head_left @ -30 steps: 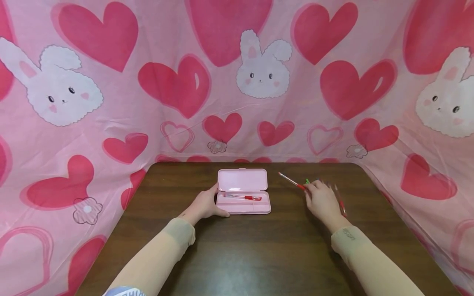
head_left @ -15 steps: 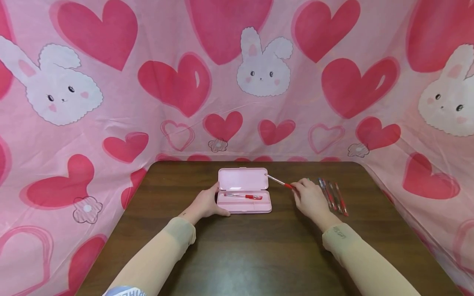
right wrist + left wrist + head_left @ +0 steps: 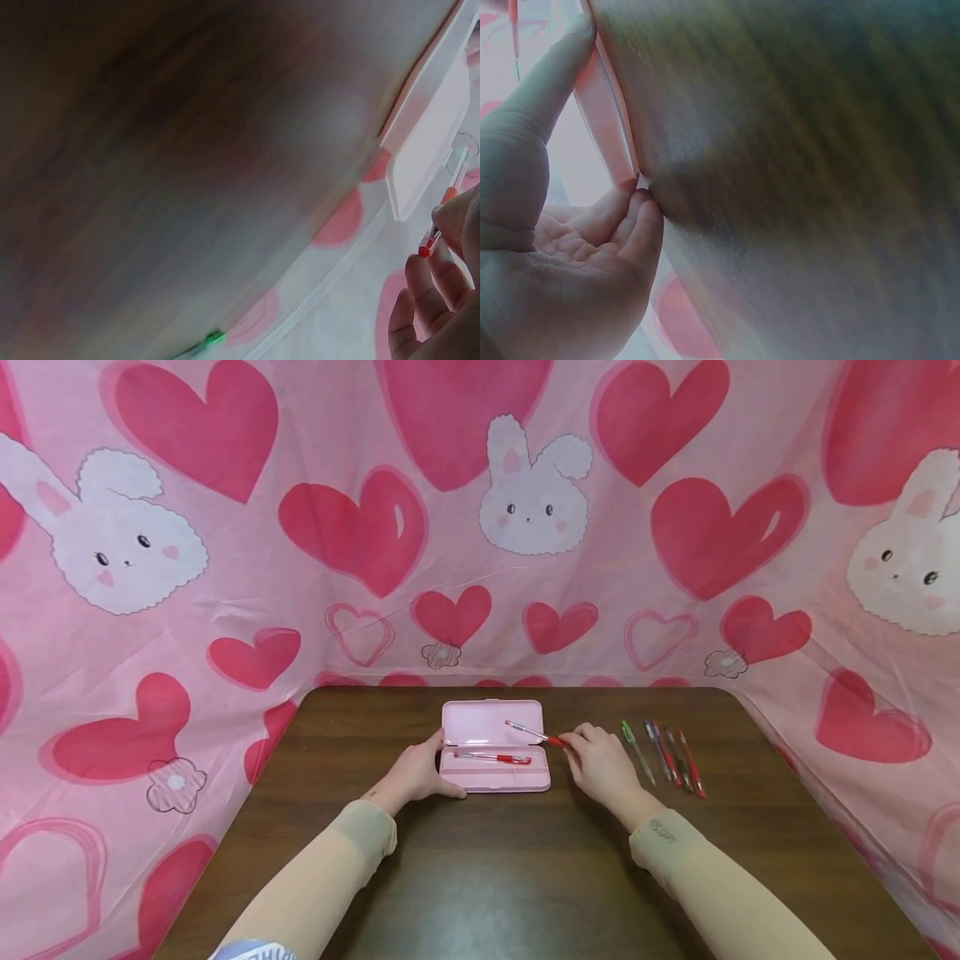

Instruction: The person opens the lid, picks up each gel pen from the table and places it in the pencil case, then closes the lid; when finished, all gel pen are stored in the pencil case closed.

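Observation:
A pink pencil case point(image 3: 480, 724) lies on the table with its lid raised. One red pen point(image 3: 492, 759) rests in its long rear compartment. My left hand point(image 3: 415, 772) holds the case by its left end, and in the left wrist view thumb and fingers lie along the pink case wall point(image 3: 606, 116). Just right of the case, my right hand point(image 3: 603, 766) pinches a second red pen point(image 3: 553, 740) near its red end. That pen's clear barrel points left, in front of the lid. In the right wrist view the held pen point(image 3: 448, 199) sits between thumb and fingers.
Right of my right hand, a green pen point(image 3: 637, 752) lies on the brown table point(image 3: 480, 877). Beside it are several more pens point(image 3: 671, 756), lying roughly side by side. A pink cloth point(image 3: 622, 568) printed with hearts and rabbits hangs round the back and sides.
My right hand has moved left from the loose pens, carrying the red pen to the case's right side. The green pen has come into full view. My left hand stays at the case.

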`<action>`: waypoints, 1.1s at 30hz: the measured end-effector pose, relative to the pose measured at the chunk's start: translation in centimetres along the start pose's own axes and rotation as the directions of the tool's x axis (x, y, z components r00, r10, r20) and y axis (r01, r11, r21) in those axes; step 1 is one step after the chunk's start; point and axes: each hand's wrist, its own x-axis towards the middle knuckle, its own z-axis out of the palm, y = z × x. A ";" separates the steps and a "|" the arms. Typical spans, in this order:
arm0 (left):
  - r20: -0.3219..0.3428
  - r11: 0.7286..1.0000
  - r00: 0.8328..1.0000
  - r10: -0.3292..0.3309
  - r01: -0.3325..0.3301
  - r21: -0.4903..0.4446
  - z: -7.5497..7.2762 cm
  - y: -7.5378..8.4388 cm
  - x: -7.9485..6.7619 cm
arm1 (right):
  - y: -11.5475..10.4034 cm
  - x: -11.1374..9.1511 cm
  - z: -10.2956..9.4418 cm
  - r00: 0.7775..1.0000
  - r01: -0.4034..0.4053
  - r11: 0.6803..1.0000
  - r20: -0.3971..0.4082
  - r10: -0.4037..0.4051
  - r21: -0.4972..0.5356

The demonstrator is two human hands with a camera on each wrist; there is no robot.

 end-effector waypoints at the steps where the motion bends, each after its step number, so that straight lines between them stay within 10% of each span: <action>1: -0.001 1.000 1.000 0.001 -0.001 0.002 0.0 0.0 0.0 | -0.2 0.1 0.1 1.000 -0.003 1.000 0.008 0.003 0.001; 33: -0.002 1.000 1.000 0.010 -0.010 0.011 -0.1 -0.3 0.1 | -5.4 3.0 1.8 0.968 0.020 0.998 0.248 -0.036 0.066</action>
